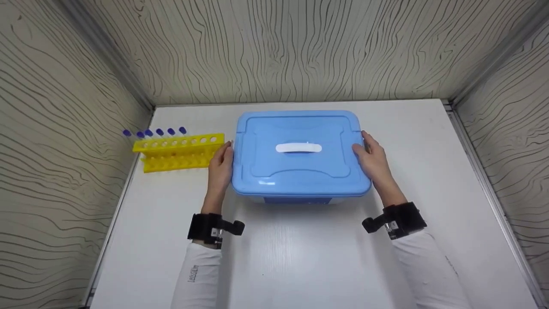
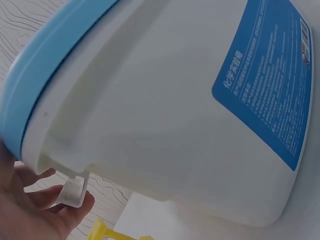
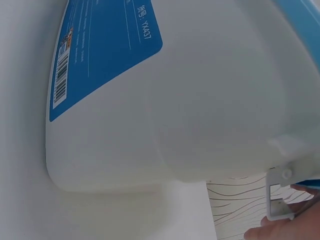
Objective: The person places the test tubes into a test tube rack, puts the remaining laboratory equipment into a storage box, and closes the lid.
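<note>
A lidded plastic storage box (image 2: 150,115) with a light blue lid (image 1: 266,161) and white carry handle (image 1: 299,147) stands on the white table. At its left end my left hand (image 1: 219,168) grips the white side latch (image 2: 73,192), which sticks out from the wall under the rim, fingers curled behind it. My right hand (image 1: 375,163) holds the opposite end, thumb on the lid's edge and fingers around the right side latch (image 3: 278,200), which also stands out from the wall. A blue printed label (image 3: 107,47) covers part of the box's front.
Left of the box, close to my left hand, a yellow test tube rack (image 1: 178,165) stands on the table (image 1: 279,257). Several tubes with dark blue caps (image 1: 159,131) are along its back. Wood-patterned panels (image 1: 274,51) enclose the table at the back and sides.
</note>
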Motion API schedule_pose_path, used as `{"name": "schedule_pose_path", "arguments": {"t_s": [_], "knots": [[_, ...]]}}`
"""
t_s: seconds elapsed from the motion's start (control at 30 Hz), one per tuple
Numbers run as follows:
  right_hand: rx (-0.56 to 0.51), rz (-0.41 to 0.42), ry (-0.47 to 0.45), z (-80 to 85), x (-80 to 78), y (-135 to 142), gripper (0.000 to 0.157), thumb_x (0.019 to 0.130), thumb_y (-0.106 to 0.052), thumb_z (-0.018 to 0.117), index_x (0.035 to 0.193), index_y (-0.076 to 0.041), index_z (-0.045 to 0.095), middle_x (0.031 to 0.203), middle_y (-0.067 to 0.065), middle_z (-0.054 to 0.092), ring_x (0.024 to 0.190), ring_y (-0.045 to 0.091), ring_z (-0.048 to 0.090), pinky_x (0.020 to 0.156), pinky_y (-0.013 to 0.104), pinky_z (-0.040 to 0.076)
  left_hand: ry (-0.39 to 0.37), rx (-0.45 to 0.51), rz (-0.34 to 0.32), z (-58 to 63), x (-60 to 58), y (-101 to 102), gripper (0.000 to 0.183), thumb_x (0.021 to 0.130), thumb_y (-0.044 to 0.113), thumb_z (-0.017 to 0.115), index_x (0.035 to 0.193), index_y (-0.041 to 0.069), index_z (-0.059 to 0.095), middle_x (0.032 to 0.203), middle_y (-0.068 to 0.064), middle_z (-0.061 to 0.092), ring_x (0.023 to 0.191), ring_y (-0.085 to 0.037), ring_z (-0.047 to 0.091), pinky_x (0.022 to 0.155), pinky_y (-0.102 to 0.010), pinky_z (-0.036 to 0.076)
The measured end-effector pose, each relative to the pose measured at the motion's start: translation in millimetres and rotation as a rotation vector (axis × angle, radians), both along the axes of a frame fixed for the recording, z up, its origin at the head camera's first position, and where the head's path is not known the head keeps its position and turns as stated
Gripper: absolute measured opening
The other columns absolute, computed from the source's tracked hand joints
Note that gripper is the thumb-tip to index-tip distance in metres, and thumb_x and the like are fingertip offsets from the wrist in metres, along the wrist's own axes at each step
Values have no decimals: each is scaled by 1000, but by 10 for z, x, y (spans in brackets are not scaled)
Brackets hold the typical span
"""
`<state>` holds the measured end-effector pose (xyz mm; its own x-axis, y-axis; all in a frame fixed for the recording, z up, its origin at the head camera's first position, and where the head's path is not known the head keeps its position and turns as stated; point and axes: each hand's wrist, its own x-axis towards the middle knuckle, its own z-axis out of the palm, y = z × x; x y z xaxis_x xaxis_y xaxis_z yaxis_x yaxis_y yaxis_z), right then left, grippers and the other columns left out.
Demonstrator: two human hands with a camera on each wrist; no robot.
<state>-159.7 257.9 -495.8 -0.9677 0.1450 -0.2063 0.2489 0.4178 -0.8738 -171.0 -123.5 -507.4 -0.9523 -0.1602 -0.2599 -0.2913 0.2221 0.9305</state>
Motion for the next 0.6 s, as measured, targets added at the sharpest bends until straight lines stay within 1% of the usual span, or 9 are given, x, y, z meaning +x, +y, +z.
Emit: {"name": "schedule_pose_path", "arguments": {"t_s": [0.13, 0.2, 0.27, 0.4, 0.47, 0.53, 0.6], "knots": [[65, 3, 3, 2, 1, -10, 66, 103, -30, 41, 159, -7, 16, 167, 19, 8, 156, 37, 6, 127, 52, 12, -23, 29, 20, -3, -10, -20, 54, 105, 45, 37, 153, 20, 38, 159, 3, 41, 150, -17, 33, 124, -40, 30], [77, 4, 1, 0, 3, -9, 66, 103, -31, 41, 159, -7, 15, 167, 19, 8, 156, 38, 7, 127, 52, 12, -25, 46, 25, -13, -8, -35, 54, 106, 44, 37, 154, 19, 38, 160, 2, 40, 151, -18, 32, 124, -40, 30], [66, 5, 5, 2, 14, -5, 67, 103, -33, 41, 159, -8, 15, 167, 19, 9, 156, 37, 8, 127, 51, 12, -30, 66, 26, -24, -2, -51, 54, 106, 43, 37, 154, 19, 37, 160, 1, 39, 151, -18, 32, 124, -40, 29], [-18, -31, 16, -8, 50, 21, 69, 103, -39, 42, 160, -12, 15, 168, 13, 13, 156, 32, 11, 128, 47, 13, -42, 127, 30, -48, 25, -78, 55, 106, 44, 37, 155, 19, 35, 161, 2, 38, 151, -16, 32, 124, -40, 30], [-72, -75, 16, -26, 72, 36, 69, 104, -42, 42, 160, -14, 15, 168, 9, 15, 156, 28, 13, 128, 45, 14, -44, 169, 39, -67, 43, -86, 56, 106, 45, 37, 156, 19, 33, 161, 2, 36, 152, -16, 30, 125, -40, 28], [-142, -137, 10, -55, 92, 38, 68, 104, -44, 41, 160, -17, 16, 168, 6, 18, 156, 25, 16, 128, 41, 17, -48, 230, 56, -88, 58, -86, 57, 106, 45, 37, 156, 19, 32, 162, 3, 34, 153, -16, 27, 126, -41, 25], [-217, -194, 3, -89, 116, 30, 66, 104, -46, 39, 160, -19, 17, 168, 2, 18, 156, 21, 16, 128, 38, 17, -53, 299, 81, -113, 73, -81, 58, 105, 45, 37, 156, 18, 31, 163, 3, 32, 154, -15, 24, 127, -41, 22]]}}
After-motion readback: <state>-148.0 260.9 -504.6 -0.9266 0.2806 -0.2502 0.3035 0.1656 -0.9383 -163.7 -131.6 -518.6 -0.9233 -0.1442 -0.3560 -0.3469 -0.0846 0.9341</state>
